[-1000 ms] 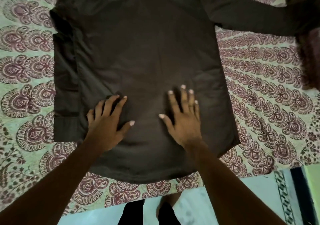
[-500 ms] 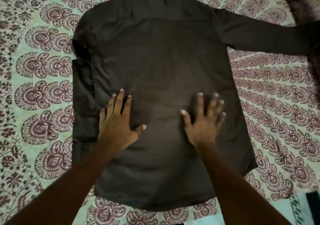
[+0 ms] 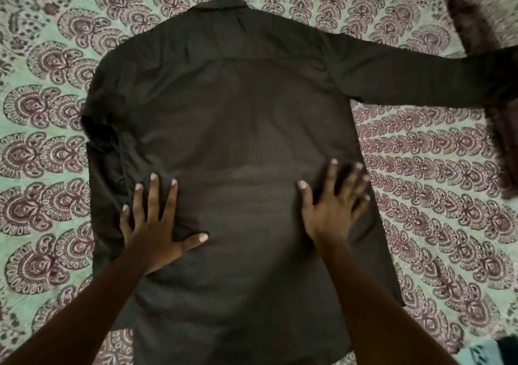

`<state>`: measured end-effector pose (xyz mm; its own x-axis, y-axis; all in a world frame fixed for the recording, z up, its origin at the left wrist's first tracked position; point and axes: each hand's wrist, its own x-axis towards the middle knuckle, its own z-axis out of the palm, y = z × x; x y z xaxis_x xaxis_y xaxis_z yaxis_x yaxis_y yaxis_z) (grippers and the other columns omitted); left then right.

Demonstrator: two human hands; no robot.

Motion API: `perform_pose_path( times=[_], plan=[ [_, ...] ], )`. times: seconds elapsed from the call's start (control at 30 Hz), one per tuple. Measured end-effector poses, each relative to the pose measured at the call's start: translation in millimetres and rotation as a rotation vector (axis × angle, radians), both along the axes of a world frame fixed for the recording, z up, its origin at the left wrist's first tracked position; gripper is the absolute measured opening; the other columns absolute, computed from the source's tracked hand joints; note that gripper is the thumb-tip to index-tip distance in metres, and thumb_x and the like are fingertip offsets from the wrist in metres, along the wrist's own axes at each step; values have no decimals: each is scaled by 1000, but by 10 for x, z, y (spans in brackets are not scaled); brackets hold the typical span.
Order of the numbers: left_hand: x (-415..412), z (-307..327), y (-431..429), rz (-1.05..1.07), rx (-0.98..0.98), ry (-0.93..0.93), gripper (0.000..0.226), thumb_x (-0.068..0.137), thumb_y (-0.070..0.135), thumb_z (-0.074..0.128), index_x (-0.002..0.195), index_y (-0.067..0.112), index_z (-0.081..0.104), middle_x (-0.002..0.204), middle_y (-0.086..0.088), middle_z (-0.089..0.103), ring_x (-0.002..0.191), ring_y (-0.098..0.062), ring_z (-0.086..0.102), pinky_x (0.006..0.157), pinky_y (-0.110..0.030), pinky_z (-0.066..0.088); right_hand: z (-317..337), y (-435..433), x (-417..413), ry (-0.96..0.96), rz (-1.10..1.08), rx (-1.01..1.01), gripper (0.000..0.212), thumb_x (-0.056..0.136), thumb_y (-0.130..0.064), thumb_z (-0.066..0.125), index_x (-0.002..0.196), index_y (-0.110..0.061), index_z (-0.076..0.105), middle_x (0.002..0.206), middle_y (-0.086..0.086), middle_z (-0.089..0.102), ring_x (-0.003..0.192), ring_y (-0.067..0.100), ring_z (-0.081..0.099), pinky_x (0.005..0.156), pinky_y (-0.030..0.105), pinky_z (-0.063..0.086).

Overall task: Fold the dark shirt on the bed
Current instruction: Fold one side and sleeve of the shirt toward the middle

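Smoothing comes first, by our reading, and we judge the fold barely begun: the shirt [image 3: 238, 129] lies back-up and nearly full length across the patterned bedcover [image 3: 42, 106], collar at twelve o'clock, hem running off the frame at six. Going from nine o'clock across, the one sleeve [image 3: 105, 185] is already turned down along the shirt's side, so that step looks done. Next comes our left hand [image 3: 154, 224], at about seven o'clock, pressed flat on the cloth with fingers apart and thumb out, gripping nothing. Our right hand [image 3: 333, 207], at about five o'clock, lies the same way, fingers splayed and palm down, holding nothing. Past it, toward two o'clock, the other sleeve [image 3: 420, 81] stretches straight out, its cuff reaching a dark furry thing [image 3: 499, 129] at the edge that we cannot identify. What remains, as we judge it: bringing that sleeve in, turning both sides inward, then folding the hem up toward the collar. No containers show anywhere on the bed.
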<state>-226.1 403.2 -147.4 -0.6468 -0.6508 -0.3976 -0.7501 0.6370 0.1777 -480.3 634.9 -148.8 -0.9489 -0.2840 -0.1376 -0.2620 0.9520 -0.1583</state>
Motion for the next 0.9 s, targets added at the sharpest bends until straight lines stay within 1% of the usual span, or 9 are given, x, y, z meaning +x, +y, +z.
perform_pose_path(
  times=[0.07,0.13,0.27,0.33,0.5,0.67,0.7,0.83,0.9],
  plan=[
    [-9,-2,-6,-1,4,-16,134,50,111,21,162,44,-9,171,4,-23,159,-33,-10,121,-66,13,-13,-189,7,10,430,-8,75,100,-73,36,165,-44,12,175,6,-9,162,34,-7,126,58,6],
    [-13,-7,-13,1,9,-27,134,51,111,24,162,43,-7,172,4,-21,159,-34,-8,120,-66,16,-73,-240,-53,6,594,-24,70,99,-72,38,162,-50,17,176,-1,-3,162,27,-1,128,57,12],
    [-20,-12,-30,2,25,-48,134,50,112,22,161,45,-12,170,5,-25,158,-33,-11,120,-65,15,-136,-58,-230,11,-112,-7,77,97,-79,26,164,-45,10,176,4,4,162,32,4,125,63,11],
    [-21,-12,-29,1,22,-64,134,49,112,22,159,46,-16,170,5,-26,158,-33,-10,120,-65,16,-105,-26,-326,-61,-276,-1,83,96,-81,23,165,-41,3,175,11,-1,161,39,-3,124,68,5],
    [-30,-2,-36,-3,51,-72,135,49,112,24,159,46,-17,169,6,-28,158,-34,-10,119,-64,16,-42,-275,-377,14,262,24,77,101,-73,32,166,-40,8,176,6,-2,162,30,0,125,56,7],
    [-17,-5,-27,3,49,-63,135,49,112,26,159,46,-17,169,7,-29,159,-33,-10,119,-64,16,-56,-508,-622,-78,-365,-68,97,92,-84,21,168,-24,6,174,16,0,161,39,-1,127,62,8],
    [-11,-10,-32,3,53,-60,135,49,111,26,159,46,-16,169,7,-29,159,-33,-9,119,-64,16,-23,-598,-636,-60,-349,-69,97,93,-83,24,168,-23,7,174,18,-1,160,42,-1,127,62,8],
    [-8,-6,-41,15,65,-42,135,50,111,27,160,46,-12,170,6,-26,159,-32,-8,118,-64,18,-31,-846,-602,-32,310,8,78,99,-76,34,165,-42,10,176,3,-4,162,29,-1,125,56,6],
    [-9,2,-46,15,74,-50,134,49,111,26,159,47,-15,169,7,-28,159,-32,-11,119,-63,16,-54,-889,-659,-91,130,29,80,98,-79,29,165,-43,4,176,2,-7,162,28,-6,126,58,2]
  ],
)
